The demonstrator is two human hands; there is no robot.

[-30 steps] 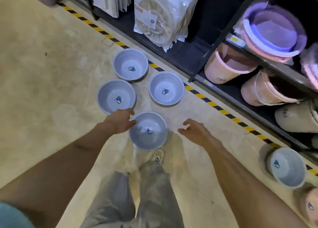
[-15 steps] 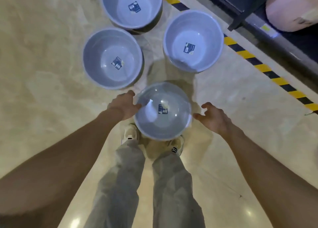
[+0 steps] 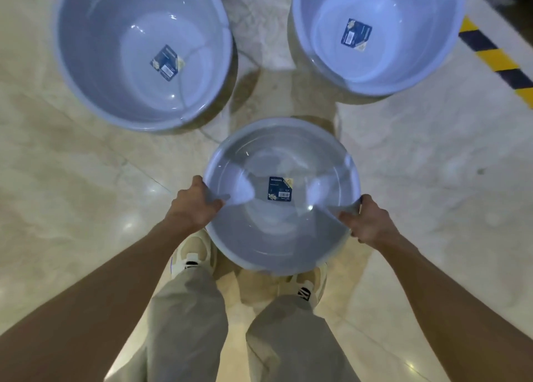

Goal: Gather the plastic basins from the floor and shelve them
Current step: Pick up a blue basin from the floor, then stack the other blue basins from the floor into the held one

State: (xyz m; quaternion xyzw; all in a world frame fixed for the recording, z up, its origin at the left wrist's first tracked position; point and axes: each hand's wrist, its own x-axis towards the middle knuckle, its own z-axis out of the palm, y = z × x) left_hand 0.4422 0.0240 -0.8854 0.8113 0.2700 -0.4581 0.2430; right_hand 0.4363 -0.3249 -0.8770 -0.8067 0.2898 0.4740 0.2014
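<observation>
A pale blue plastic basin (image 3: pixel 281 231) with a dark label inside sits just in front of my feet. My left hand (image 3: pixel 193 208) grips its left rim, thumb curled over the edge. My right hand (image 3: pixel 367 223) grips the right rim the same way. Two more blue basins stand on the floor beyond it: one at the upper left (image 3: pixel 95 50) and one at the upper right (image 3: pixel 403 73), each with a label on its bottom.
The floor is glossy beige tile (image 3: pixel 57 179). A yellow-and-black hazard stripe (image 3: pixel 496 61) runs along the upper right corner. My shoes (image 3: pixel 190 254) and trouser legs fill the lower middle. No shelf shows in this frame.
My head has dropped closer to the floor. Both hands have closed in from beside the near basin and now grip its rim on either side.
</observation>
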